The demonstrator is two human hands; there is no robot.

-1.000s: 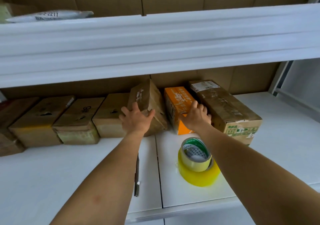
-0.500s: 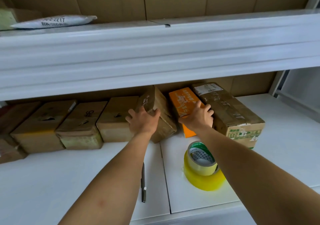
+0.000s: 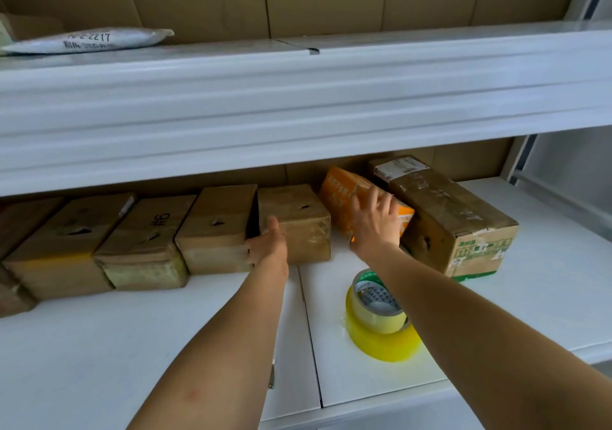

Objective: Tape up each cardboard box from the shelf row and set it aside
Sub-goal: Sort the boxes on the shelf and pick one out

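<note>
Sitting flat in the shelf row, the brown box (image 3: 293, 222) has your left hand (image 3: 269, 245) against its left front corner, fingers hidden in the gap. Your right hand (image 3: 376, 222), fingers spread, rests on the tilted orange box (image 3: 344, 194). Tape rolls (image 3: 381, 317) lie nearby.

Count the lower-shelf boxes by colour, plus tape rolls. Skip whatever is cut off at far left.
Brown boxes: 5
Orange box: 1
Tape rolls: 2
Total: 8
</note>
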